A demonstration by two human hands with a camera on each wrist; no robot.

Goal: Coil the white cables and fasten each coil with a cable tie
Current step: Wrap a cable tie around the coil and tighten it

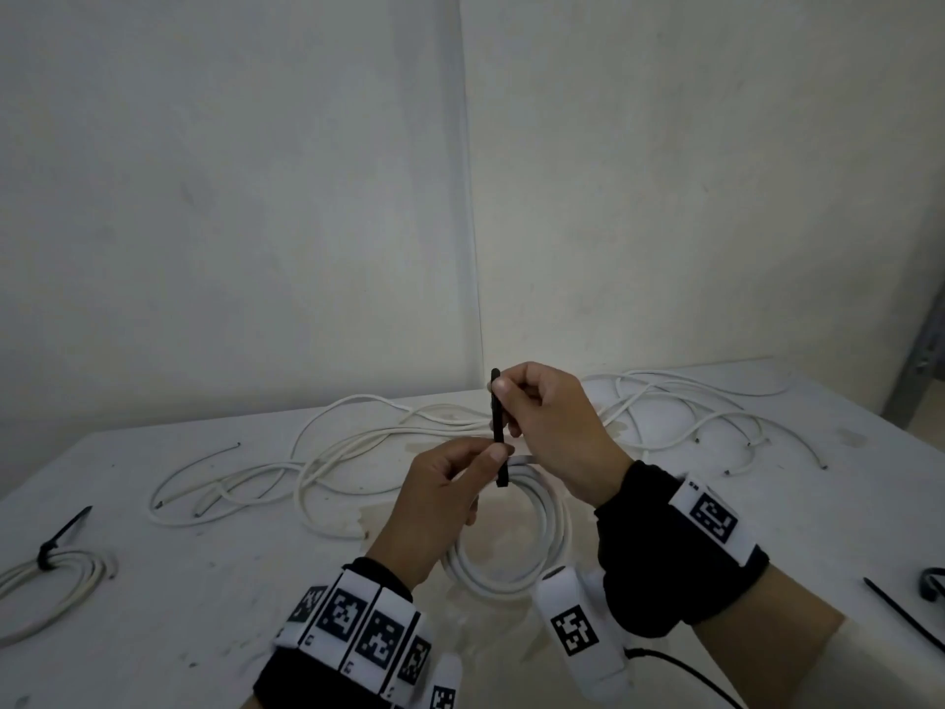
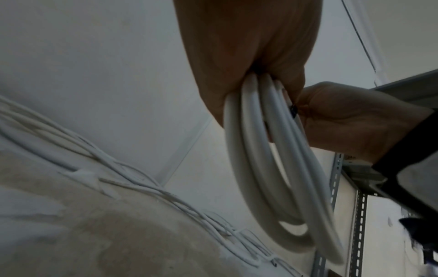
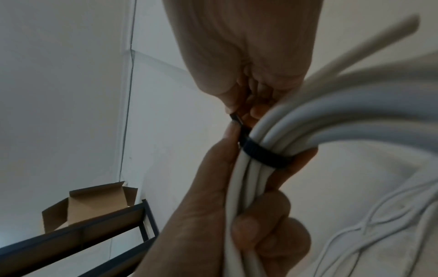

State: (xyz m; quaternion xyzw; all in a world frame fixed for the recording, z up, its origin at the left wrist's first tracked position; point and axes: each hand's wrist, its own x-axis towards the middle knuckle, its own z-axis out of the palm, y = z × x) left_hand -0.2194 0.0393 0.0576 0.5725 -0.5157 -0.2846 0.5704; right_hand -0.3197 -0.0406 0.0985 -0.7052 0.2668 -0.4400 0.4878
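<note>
The left hand (image 1: 445,483) holds a round coil of smooth white plastic-sheathed cable (image 1: 511,555) above the pale, stained counter (image 1: 204,606), fingers curled round the bundled turns at the coil's 12 o'clock, thumb and forefinger pinching the flat black plastic cable tie (image 1: 498,427) low on its strap; the right hand (image 1: 547,427) pinches the same tie near its upper end, so the strap stands upright between both hands; the right wrist view shows the tie's band (image 3: 263,154) already looped round the turns. The coil looks light but springy, its sheath likely slick, so the turns may fan apart unless gripped beside the band; the tie's thin tail is best taken near its tip. Loose white cables (image 1: 383,442) sprawl at 12 o'clock behind the hands; a finished tied coil (image 1: 51,580) lies at 9 o'clock; spare black ties (image 1: 905,621) lie at 3 o'clock.
</note>
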